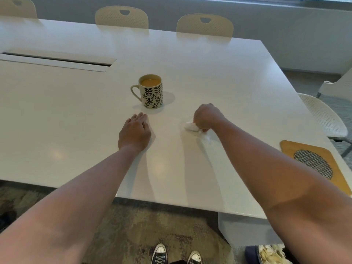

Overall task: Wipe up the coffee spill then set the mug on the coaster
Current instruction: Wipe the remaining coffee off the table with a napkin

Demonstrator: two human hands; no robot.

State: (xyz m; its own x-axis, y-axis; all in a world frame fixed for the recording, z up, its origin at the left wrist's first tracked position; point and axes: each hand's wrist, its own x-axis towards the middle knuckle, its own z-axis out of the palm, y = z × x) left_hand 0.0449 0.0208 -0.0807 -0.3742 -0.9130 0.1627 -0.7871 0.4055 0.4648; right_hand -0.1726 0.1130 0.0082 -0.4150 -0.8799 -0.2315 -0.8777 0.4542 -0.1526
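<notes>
A cream mug (151, 94) with a black leaf pattern stands upright on the white table (76, 111), full of light brown coffee, handle to the left. My left hand (135, 133) lies flat on the table just in front of the mug, fingers together, holding nothing. My right hand (206, 117) is closed around a crumpled white tissue (191, 126), pressing it on the tabletop to the right of the mug. A faint wet sheen shows beside the tissue. The wooden coaster (312, 162) with a round mesh centre lies at the table's right edge.
Beige perforated chairs (122, 18) line the far side of the table, and a white chair (323, 115) stands at the right. A long cable slot (57, 59) runs across the table at the left. My shoes (177, 256) show on the patterned carpet below the near edge.
</notes>
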